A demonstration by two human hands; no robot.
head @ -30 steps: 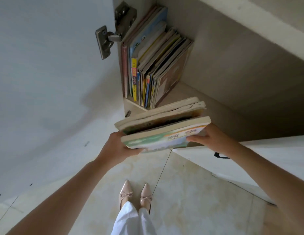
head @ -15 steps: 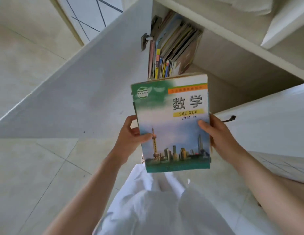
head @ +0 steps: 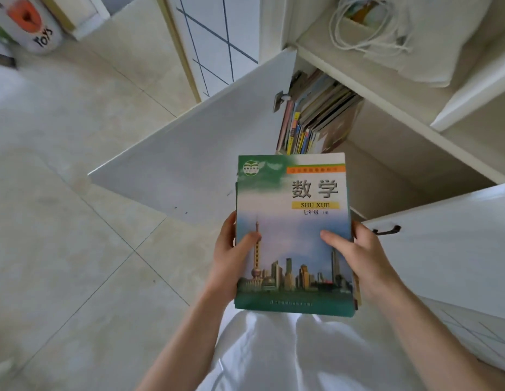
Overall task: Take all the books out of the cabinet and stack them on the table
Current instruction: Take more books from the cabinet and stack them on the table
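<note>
Before an open cabinet (head: 414,176), the left hand (head: 231,261) and right hand (head: 361,258) grip a small stack of books (head: 293,232), thumbs curled over the top cover. More books (head: 316,119) stand on the shelf at 12 o'clock.

Green-blue skyline-covered book stack (head: 293,230) held flat, cover up; remaining books (head: 316,117) lean upright in cabinet (head: 386,170).

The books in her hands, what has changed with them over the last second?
The held stack of books came out of the cabinet toward the body and tipped up, so the top cover now faces the camera. The left hand and right hand kept their grip. The remaining books stayed upright inside.
</note>
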